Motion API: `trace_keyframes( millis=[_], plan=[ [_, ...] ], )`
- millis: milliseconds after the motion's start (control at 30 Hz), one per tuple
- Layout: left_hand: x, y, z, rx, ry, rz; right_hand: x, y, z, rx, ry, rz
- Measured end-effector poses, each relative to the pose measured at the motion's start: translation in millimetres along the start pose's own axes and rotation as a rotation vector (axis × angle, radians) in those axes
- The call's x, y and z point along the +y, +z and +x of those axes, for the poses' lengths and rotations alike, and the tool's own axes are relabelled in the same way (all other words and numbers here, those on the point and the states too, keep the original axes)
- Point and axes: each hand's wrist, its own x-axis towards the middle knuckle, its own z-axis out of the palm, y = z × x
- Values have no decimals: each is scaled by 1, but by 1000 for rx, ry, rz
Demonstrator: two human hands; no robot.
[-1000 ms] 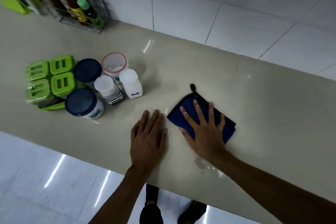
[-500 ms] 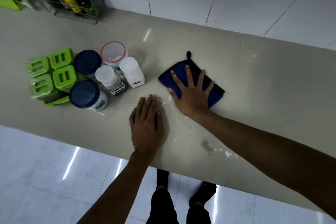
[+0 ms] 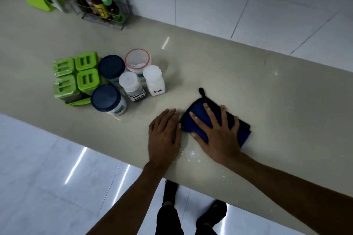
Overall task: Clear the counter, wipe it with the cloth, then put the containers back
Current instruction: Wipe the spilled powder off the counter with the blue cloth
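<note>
A folded blue cloth (image 3: 198, 118) with a black hanging loop lies on the beige counter (image 3: 267, 91). My right hand (image 3: 219, 135) presses flat on it with fingers spread. My left hand (image 3: 164, 133) rests palm down on the counter just left of the cloth, holding nothing. The containers stand grouped at the left: a green-lidded set (image 3: 76, 76), two blue-lidded jars (image 3: 111, 66) (image 3: 106, 98), a white shaker with a dark label (image 3: 129, 84), a salt shaker (image 3: 153, 80) and a red-rimmed tub (image 3: 137, 59).
White wet smears (image 3: 191, 153) lie near the counter's front edge between my hands. A wire rack of sauce bottles (image 3: 101, 5) and a green holder (image 3: 36, 0) stand at the back left against the tiled wall. The shiny floor and my feet show below the edge.
My right hand pushed the cloth away towards the wall, then drew it back beside my left hand near the front edge. The left hand stayed planted.
</note>
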Motion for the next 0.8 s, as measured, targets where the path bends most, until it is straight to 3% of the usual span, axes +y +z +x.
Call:
trace_keyframes(
  millis=[133, 267, 500, 667, 800],
  plan=[
    [-5, -4, 0, 28, -137, 36, -57, 5, 45, 14, 31, 32],
    [-24, -19, -11, -41, -241, 113, -101, 15, 34, 3, -39, 43],
    [-41, -36, -33, -131, -67, 122, -65, 18, -64, -7, -277, -1],
    [-39, -38, -29, -109, -123, 40, 10, 4, -52, -6, 1, -32],
    [-40, -41, -30, -59, -205, -144, -30, 4, -8, -5, 142, 69]
  ],
)
